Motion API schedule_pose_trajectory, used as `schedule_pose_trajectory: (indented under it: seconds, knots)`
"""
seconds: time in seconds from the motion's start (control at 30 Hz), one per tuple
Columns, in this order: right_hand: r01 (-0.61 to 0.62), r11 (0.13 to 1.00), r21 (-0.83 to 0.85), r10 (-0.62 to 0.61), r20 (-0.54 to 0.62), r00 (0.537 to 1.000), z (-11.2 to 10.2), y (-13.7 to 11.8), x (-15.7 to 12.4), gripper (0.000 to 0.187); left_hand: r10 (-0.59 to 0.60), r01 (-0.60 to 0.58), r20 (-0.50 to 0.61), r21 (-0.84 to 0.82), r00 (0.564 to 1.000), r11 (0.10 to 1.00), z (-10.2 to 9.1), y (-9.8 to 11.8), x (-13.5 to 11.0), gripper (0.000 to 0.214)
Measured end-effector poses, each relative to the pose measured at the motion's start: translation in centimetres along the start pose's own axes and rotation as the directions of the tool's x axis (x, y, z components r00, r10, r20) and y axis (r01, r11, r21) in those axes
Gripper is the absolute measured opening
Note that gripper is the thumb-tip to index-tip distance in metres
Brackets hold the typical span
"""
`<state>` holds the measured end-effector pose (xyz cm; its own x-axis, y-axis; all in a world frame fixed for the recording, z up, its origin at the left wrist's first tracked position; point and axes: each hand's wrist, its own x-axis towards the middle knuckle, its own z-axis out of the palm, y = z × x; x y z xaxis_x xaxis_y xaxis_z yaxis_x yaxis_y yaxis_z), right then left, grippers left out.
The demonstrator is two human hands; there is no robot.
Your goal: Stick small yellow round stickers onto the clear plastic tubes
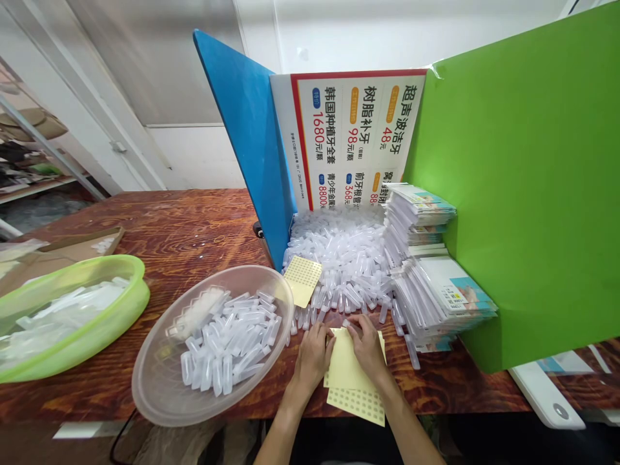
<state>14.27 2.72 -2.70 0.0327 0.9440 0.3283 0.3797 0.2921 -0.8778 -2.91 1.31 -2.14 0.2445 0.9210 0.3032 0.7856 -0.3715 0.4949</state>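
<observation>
My left hand and my right hand rest close together on a pale yellow sticker sheet at the table's near edge. Both hands have their fingers curled and pinch the sheet's top edge. Under it lies another yellow sheet covered in small dots. Just beyond my fingers spreads a heap of small clear plastic tubes. A third yellow dotted sheet lies on the heap's left side.
A clear plastic bowl with several tubes sits left of my hands. A green bowl stands farther left. Stacks of printed cards stand right of the heap. Blue and green boards and a printed sign wall the area.
</observation>
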Motion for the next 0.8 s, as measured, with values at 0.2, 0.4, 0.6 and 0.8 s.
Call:
schedule_pose_trajectory:
  seconds: [0.2,0.4,0.6,0.8]
  knots:
    - [0.013,1.000,0.001,-0.013,-0.013,1.000,0.1,0.3,0.0,0.011,-0.006,0.006,-0.006,-0.009,1.000,1.000,0.3,-0.3,-0.1,0.015]
    - [0.011,1.000,-0.006,-0.011,-0.030,0.999,0.1,0.4,0.0,0.010,-0.073,0.080,0.092,-0.079,0.993,0.994,-0.1,-0.5,0.8,0.011]
    - [0.047,0.999,-0.005,-0.047,0.006,0.999,0.0,0.2,0.0,0.011,-0.103,0.126,0.142,-0.162,0.984,0.979,-1.2,0.0,2.1,0.010]
    - [0.118,0.993,-0.019,-0.116,0.083,0.990,-0.1,-0.1,-0.2,0.025,-0.161,0.199,0.136,-0.346,0.978,0.917,-3.0,0.2,2.3,0.013]
